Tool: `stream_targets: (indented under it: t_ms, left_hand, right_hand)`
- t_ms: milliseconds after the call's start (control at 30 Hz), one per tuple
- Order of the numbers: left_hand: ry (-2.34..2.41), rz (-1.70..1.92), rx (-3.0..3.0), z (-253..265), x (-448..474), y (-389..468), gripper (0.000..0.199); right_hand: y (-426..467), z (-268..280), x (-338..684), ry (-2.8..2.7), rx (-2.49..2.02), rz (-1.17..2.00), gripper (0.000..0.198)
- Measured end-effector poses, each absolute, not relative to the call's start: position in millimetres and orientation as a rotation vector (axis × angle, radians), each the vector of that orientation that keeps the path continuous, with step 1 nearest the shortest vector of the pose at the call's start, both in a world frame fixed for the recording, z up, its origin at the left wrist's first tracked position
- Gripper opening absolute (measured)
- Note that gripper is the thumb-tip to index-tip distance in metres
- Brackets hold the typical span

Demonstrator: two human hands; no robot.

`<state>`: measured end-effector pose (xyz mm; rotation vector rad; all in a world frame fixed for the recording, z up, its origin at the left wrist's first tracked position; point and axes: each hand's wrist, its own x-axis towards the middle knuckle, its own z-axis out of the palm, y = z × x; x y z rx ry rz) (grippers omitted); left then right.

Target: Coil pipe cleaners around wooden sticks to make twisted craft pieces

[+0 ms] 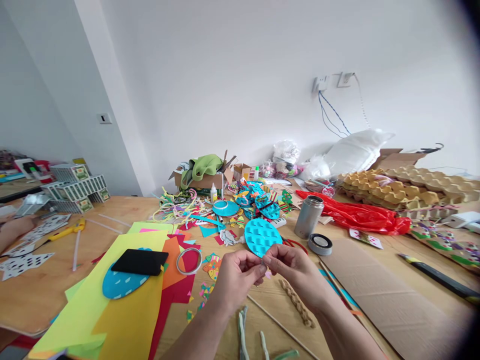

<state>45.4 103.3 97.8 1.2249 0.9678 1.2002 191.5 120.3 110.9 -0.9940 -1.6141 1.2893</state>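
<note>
A round turquoise disc (pixel 262 236) with raised folded bumps faces me, tilted up from the table. At its lower edge, my left hand (pixel 240 272) pinches with thumb and forefinger. My right hand (pixel 287 265) pinches the same edge, its fingertips meeting those of the left. The exact grip spot is partly covered by the fingers. Red-handled scissors (pixel 296 244) lie just behind the right hand. Beneath the hands are a thin stick (pixel 279 322), a braided cord (pixel 297 304) and small coloured paper scraps (pixel 206 290).
Left lie coloured paper sheets (pixel 112 250), a black phone-like slab (pixel 140 261) and a tape roll (pixel 189 261). Right stand an open metal flask (pixel 309 216), its lid (pixel 320 244), cardboard (pixel 386 295) and egg trays (pixel 397 187). Another person's hand (pixel 17 230) is at far left.
</note>
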Motion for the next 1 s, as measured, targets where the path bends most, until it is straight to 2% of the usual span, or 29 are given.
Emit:
stream_targets:
  t_ms: [1000]
  left_hand:
    - [1.048,1.26,1.261,87,44,107,0.018]
  right_hand:
    - [124,108,194,-1.675,-1.149,1.037,0.031]
